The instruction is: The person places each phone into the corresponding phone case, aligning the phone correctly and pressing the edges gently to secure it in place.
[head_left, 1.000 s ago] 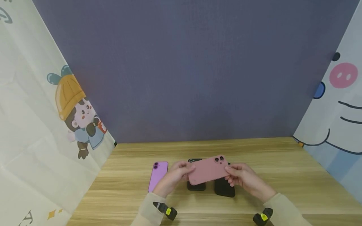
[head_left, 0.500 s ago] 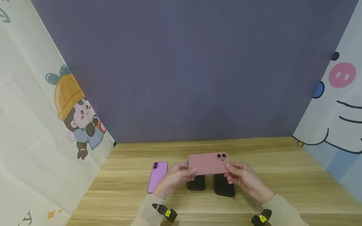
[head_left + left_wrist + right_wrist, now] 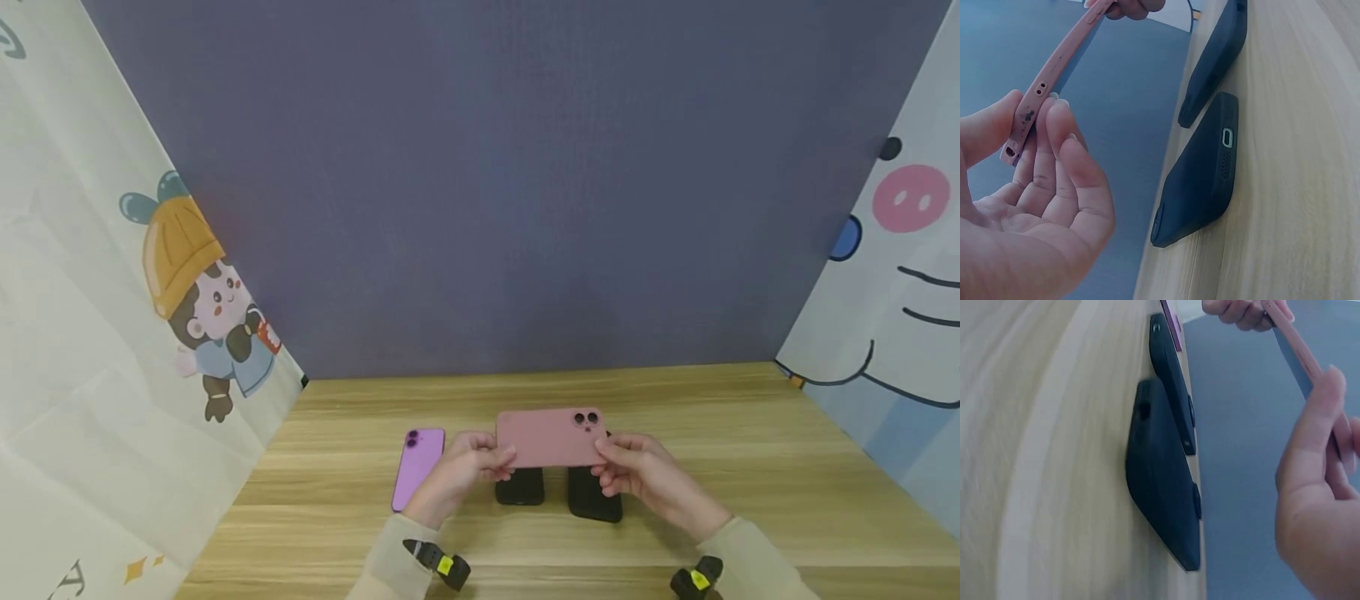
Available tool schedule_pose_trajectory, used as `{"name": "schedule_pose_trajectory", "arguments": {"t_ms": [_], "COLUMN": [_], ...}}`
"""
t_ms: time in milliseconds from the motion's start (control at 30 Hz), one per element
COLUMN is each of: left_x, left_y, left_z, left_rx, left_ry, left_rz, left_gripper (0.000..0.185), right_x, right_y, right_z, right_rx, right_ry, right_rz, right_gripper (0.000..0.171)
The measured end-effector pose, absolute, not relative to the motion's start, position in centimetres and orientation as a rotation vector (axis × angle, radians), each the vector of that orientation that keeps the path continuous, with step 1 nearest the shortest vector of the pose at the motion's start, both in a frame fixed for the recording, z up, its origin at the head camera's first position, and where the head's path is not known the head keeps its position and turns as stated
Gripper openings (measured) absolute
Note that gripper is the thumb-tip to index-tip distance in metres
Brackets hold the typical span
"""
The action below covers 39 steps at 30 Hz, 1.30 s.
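Both hands hold a phone in a pink case [image 3: 551,437] level above the table, its back with two dark lenses turned up. At its left end, my left hand [image 3: 468,467] pinches it with the thumb on top and fingers beneath. My right hand [image 3: 648,475] grips the other end, near the lenses. In the left wrist view, small openings run along the pink edge [image 3: 1038,94]. Below it lie a black phone [image 3: 520,487] and a second black phone [image 3: 594,496], side by side, their far ends mostly hidden by the pink one.
A purple phone [image 3: 418,467] lies left of the black ones, beside the left forearm. The wooden table [image 3: 720,433] meets a dark blue-grey panel [image 3: 525,208] at the back. White printed sheets [image 3: 82,333] hang at both sides.
The pink phone has turned from a slant to level, its left end rising. In the last half second it has dropped slightly. Both hands keep their hold, and the other phones stay put.
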State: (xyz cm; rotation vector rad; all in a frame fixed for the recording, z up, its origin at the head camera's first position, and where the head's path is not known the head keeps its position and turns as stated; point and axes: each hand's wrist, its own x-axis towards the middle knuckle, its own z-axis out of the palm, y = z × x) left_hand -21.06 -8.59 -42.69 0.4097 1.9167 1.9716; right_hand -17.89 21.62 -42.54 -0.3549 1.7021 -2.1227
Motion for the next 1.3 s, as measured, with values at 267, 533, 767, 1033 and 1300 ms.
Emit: {"name": "schedule_pose_trajectory", "arguments": {"t_ms": [267, 533, 767, 1033, 1300], "left_x": [-21.1, -21.1, -20.8, -20.5, -20.3], "left_y": [-8.7, -8.5, -8.2, -8.2, -8.1], "left_z": [-42.8, -42.9, -42.9, -43.1, -43.2], "left_rx": [0.429, 0.443, 0.469, 0.462, 0.446], "left_ry": [1.899, 1.878, 1.911, 1.908, 1.904], "left_rz": [1.98, 1.988, 1.951, 1.942, 1.942], "left_gripper": [0.017, 0.013, 0.016, 0.014, 0.014], "right_x": [-18.3, -18.7, -18.8, -18.7, -18.2], "right_y": [22.2, 22.9, 22.5, 21.9, 21.2], "right_z": [-42.0, -41.6, -41.4, -41.5, -41.5], "right_rx": [-0.358, -0.329, -0.274, -0.194, -0.077], "right_ry": [1.827, 1.951, 2.042, 2.158, 2.308], "right_rz": [-2.078, -2.079, -2.037, -1.977, -1.938], "right_gripper": [0.021, 0.027, 0.042, 0.046, 0.042]}}
